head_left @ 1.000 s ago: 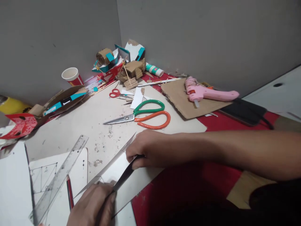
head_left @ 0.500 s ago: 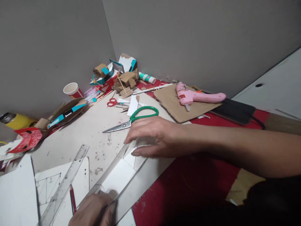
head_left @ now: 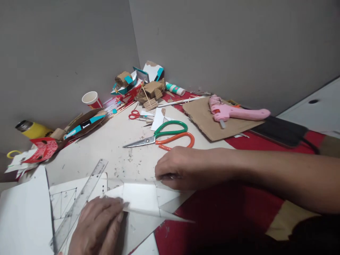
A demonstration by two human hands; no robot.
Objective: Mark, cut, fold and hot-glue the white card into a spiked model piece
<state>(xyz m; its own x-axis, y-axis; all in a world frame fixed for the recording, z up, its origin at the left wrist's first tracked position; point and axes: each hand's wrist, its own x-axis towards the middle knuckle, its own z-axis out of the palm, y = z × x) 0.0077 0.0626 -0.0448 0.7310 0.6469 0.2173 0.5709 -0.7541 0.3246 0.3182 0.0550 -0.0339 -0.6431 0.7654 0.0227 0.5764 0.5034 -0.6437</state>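
In the lower middle of the frame the folded white paper piece (head_left: 145, 198) lies on the table (head_left: 106, 141). The left hand (head_left: 98, 226) presses its left end with the fingers, the right hand (head_left: 183, 168) pinches its upper right edge. The green and orange scissors (head_left: 164, 136) lie just above the right hand, and a clear ruler (head_left: 82, 202) lies at lower left

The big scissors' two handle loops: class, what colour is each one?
On the scissors, one loop is green and the other orange, clearest in the head view.
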